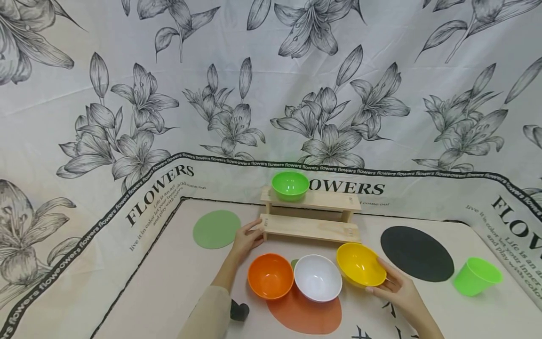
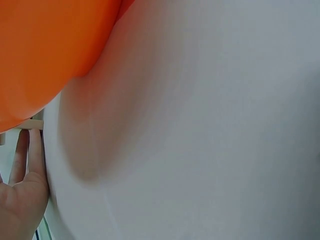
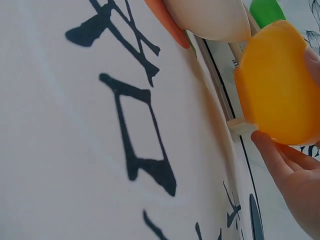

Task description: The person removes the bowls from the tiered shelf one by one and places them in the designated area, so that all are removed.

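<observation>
Holding yellow round bowl (image 1: pixel 361 264) w/ R hand (image 1: pixel 399 288), L hand (image 1: pixel 245 241) straight-fingered at two-tier pale-wood rack's (image 1: pixel 311 227) left end; next prob. needs level grip.

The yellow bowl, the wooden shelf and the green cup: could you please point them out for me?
Yellow bowl (image 1: pixel 361 265), head view: the middle of its inside.
Wooden shelf (image 1: pixel 311 228), head view: the bare top of its lower board.
Green cup (image 1: pixel 469 281), head view: its outer side wall.
</observation>
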A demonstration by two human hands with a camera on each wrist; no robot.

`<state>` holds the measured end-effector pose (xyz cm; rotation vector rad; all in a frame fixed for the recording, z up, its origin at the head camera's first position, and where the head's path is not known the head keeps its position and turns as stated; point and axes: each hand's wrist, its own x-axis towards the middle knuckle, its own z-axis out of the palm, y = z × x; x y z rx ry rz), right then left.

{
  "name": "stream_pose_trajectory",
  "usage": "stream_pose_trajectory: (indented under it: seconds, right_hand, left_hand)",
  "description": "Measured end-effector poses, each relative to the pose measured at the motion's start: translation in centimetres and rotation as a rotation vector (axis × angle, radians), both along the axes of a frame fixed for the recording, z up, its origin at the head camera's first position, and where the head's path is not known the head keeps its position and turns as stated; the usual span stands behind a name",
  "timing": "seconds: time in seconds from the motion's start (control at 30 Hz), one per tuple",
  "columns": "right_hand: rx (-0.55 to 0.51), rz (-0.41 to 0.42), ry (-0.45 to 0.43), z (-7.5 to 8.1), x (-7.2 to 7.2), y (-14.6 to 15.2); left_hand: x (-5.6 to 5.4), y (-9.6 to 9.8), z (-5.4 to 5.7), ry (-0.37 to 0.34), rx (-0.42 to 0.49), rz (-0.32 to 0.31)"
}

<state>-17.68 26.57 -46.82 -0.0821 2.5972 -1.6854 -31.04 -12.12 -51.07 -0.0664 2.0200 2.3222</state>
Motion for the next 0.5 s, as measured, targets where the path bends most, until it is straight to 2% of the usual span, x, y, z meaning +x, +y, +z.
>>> stream_pose_trajectory:
  seconds: [0.17, 0.3, 0.5]
  right_hand:
    - [0.017, -0.018, -0.004, -0.3, 0.6, 0.3]
    - [0.052, -0.043, -0.027, -0.7, 1.0, 0.5]
    - [0.046, -0.047, -0.073, -1.1, 1.4, 0.7]
  left_hand:
    - [-0.1, 0.0, -0.1, 0.004, 0.003, 0.001]
    - [-0.2, 0.0, -0.1, -0.002, 0.007, 0.002]
    - [-0.1, -0.1, -0.1, 0.003, 0.004, -0.002]
